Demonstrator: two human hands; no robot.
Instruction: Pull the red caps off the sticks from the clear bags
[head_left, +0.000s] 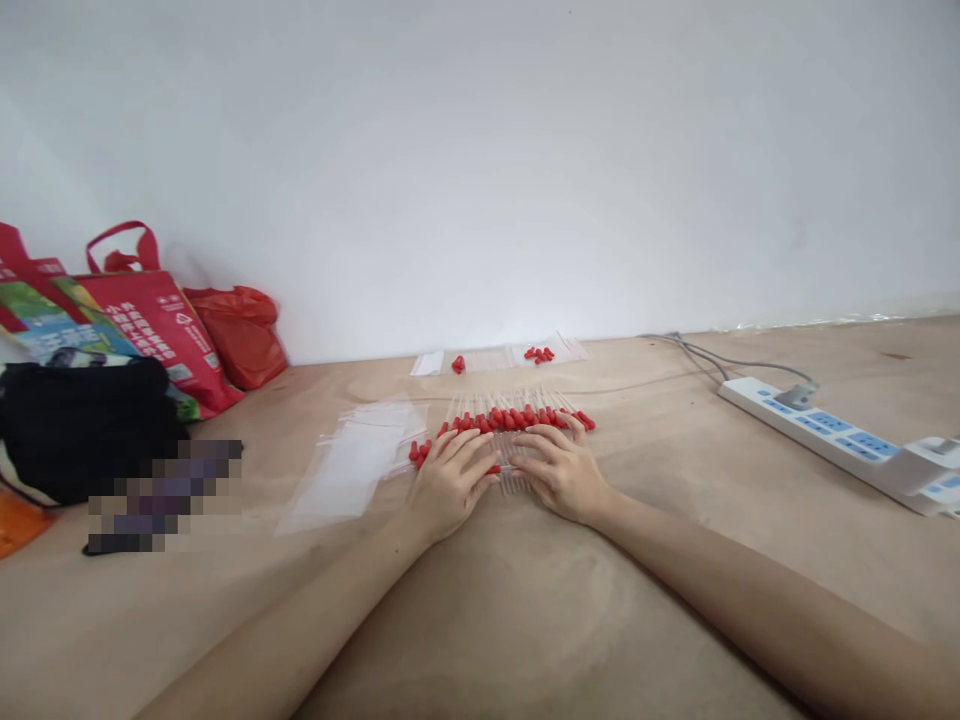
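left hand (445, 492): partly hides red caps (513, 418) | power strip (831, 423): cut by right edge | dark object (159, 500): pixelated

Bright red caps (517, 418) stand out against slim clear tubes (513, 480) on a plain tan-brown table (480, 640). Flat plastic sleeves (341, 485) are translucent, milky white. The wall (480, 180) is pale bluish grey, unpatterned. At left, a shopping bag (199, 365) is crimson with white lettering and patches of green and sky blue; beside it sits a plain orange-red bag (240, 335). A cloth bundle (90, 425) is mostly black; a pixelated object (165, 500) seems dark purple and black. At right, a white power strip (817, 425) has light-blue socket panels and a grey cord (697, 352).
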